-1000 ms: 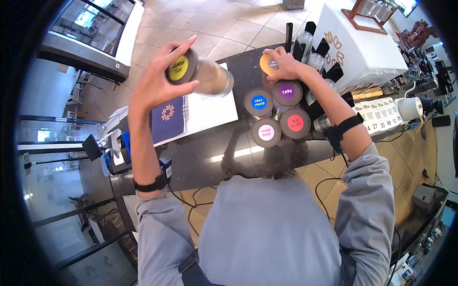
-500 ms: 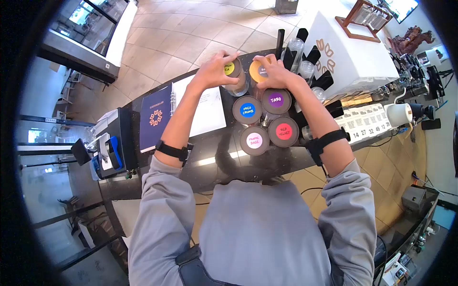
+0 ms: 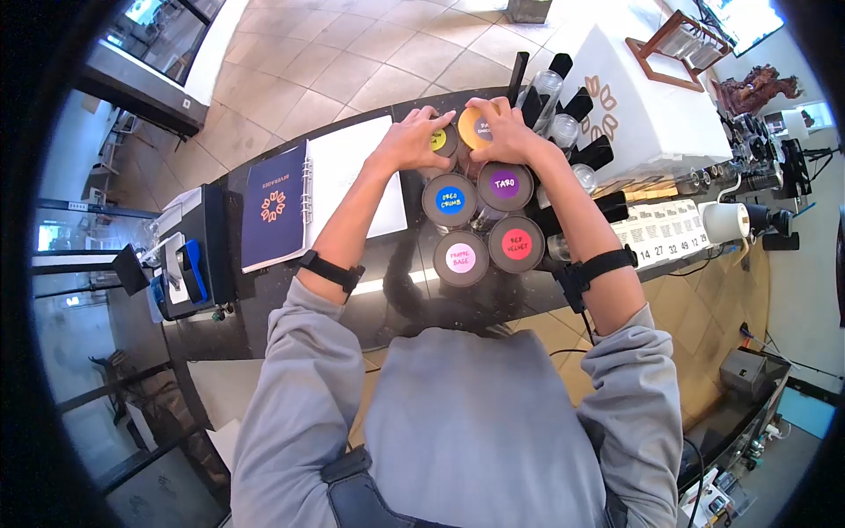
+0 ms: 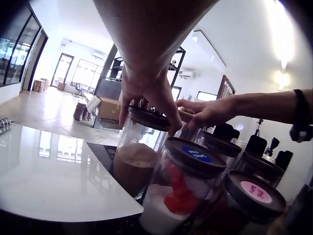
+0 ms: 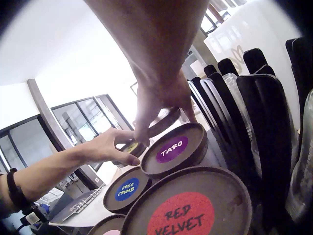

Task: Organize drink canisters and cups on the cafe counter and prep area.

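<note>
On the black counter (image 3: pixel 414 299) stands a cluster of round-lidded jars. My left hand (image 3: pixel 429 132) grips the lid of the yellow-labelled jar (image 3: pixel 439 141), which stands upright at the back of the cluster. In the left wrist view its fingers (image 4: pixel 146 95) curl over the dark lid (image 4: pixel 149 118) above brown powder (image 4: pixel 132 164). My right hand (image 3: pixel 490 119) grips the orange-labelled jar (image 3: pixel 475 129) right beside it. In the right wrist view its fingers (image 5: pixel 161 103) pinch that lid's rim (image 5: pixel 165 122). In front stand the Oreo Crumb jar (image 3: pixel 450 200), Taro jar (image 3: pixel 504 185), Red Velvet jar (image 3: pixel 517 244) and Frappe Base jar (image 3: pixel 460 259).
An open ring binder (image 3: pixel 343 167) with a navy cover (image 3: pixel 273 207) lies left of the jars. Black-capped bottles (image 3: pixel 563 97) stand right of them, against a white box (image 3: pixel 651 88). Number cards (image 3: pixel 669 233) and a white mug (image 3: pixel 726 220) sit at the right; a payment device (image 3: pixel 185 273) at the left.
My left hand has brought the yellow-labelled jar from raised and tilted at the left down to the counter beside the orange-labelled jar. My right hand has stayed on the orange-labelled jar.
</note>
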Demonstrator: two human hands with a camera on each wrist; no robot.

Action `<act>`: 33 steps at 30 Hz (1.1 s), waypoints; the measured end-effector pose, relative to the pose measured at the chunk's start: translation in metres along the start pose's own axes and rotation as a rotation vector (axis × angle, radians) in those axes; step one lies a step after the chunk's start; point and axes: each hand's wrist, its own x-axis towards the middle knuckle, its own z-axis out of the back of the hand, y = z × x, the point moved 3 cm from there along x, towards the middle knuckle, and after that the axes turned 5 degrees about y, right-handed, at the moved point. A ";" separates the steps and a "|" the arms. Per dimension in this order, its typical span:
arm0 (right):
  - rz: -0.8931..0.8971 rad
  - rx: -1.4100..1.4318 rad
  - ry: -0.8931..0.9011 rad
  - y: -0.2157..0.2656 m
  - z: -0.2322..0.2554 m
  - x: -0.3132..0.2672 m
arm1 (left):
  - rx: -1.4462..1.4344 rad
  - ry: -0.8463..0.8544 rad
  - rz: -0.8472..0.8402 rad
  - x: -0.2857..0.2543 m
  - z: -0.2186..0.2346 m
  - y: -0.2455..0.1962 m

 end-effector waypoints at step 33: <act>0.007 -0.031 -0.017 -0.005 0.002 0.003 | -0.560 -0.234 0.025 -0.034 -0.031 0.022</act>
